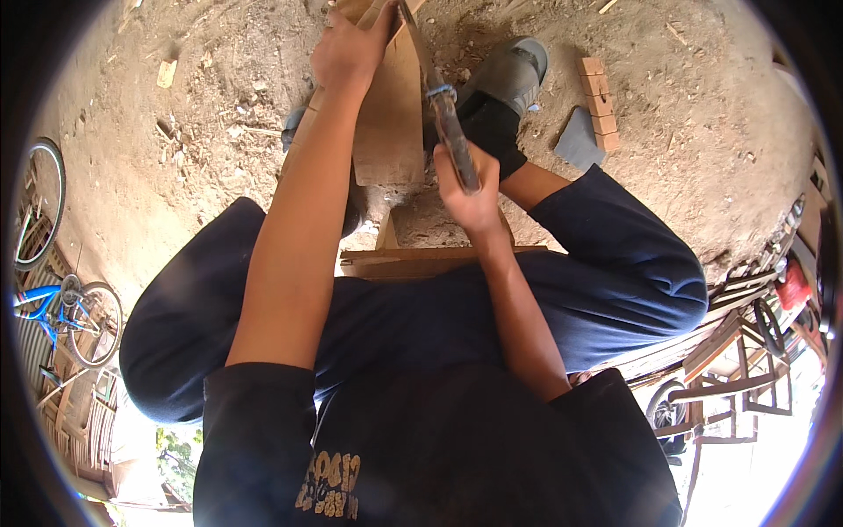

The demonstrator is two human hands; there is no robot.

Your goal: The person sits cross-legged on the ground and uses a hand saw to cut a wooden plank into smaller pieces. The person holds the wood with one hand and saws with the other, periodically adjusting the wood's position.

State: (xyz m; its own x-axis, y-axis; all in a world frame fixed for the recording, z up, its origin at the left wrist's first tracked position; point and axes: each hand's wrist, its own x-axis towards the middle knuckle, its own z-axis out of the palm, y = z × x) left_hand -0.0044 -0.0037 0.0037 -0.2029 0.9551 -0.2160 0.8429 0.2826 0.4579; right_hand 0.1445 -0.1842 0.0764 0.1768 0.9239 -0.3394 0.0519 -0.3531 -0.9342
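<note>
My left hand (349, 51) is closed on a piece of wood (358, 10) at the top edge of the view, beside the upper end of a broad wooden board (392, 123). That board slopes between my lower legs. Right of it, my right hand (471, 189) is wrapped around a long, narrow hand tool (450, 127) with a dark, worn handle and a blue band. Its thin front part runs up toward my left hand and out of view, so its exact kind is unclear.
A notched wooden block (599, 104) and a dark grey flat piece (580, 138) lie on the dirt ground, right of my shoe (509, 75). A wooden plank (408, 263) is beneath me. Bicycles (75, 321) stand at far left, and a wooden frame (733, 386) at far right.
</note>
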